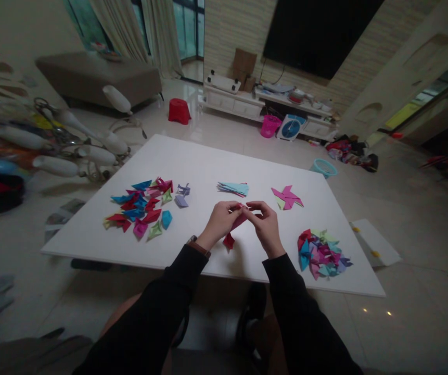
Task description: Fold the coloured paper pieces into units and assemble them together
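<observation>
Above the middle of the white table [200, 156], my left hand [220, 219] and my right hand [265, 224] meet, their fingers pinched on a small piece of pink paper [239, 220]. The fingers hide most of its folds. A red folded paper piece [229, 241] lies on the table just below my hands. Beyond them sits a stack of light blue paper strips [234, 188]. To the right is a pink and green paper pinwheel [287, 198].
Many-coloured folded paper pieces [138, 205] are spread at the left of the table. Another heap of folded paper [323, 255] lies near the right edge. A red stool [179, 111] and a teal basket [324, 167] stand on the floor. A lamp with white shades [97, 155] is beside the table's left edge.
</observation>
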`<action>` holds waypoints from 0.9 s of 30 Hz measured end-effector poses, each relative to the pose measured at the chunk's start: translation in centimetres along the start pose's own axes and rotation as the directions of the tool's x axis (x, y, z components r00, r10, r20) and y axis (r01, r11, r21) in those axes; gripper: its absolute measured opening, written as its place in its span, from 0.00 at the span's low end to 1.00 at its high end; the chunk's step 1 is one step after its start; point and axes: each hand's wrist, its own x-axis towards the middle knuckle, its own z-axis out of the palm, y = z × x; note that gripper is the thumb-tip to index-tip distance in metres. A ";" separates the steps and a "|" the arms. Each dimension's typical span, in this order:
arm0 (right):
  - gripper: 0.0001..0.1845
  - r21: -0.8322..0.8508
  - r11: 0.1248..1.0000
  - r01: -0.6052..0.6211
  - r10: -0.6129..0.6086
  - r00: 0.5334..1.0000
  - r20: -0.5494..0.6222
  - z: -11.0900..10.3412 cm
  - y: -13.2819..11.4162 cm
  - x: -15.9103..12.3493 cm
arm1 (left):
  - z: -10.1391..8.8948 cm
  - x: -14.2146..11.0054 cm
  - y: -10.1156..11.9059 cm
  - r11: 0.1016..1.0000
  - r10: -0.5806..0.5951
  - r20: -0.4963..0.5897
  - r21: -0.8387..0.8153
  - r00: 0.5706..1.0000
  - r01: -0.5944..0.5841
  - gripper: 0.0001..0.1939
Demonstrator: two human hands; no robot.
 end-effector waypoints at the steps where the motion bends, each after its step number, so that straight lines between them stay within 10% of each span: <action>1: 0.13 -0.011 1.000 0.011 -0.011 1.000 0.009 0.0 -0.1 -0.1 | 0.0 -0.1 0.1 0.999 0.010 0.018 0.044 1.000 -0.010 0.11; 27: 0.04 0.332 0.930 -0.157 0.209 0.969 -0.129 0.1 0.8 0.4 | -0.1 0.0 0.4 0.999 0.017 0.168 -0.047 0.986 -0.009 0.15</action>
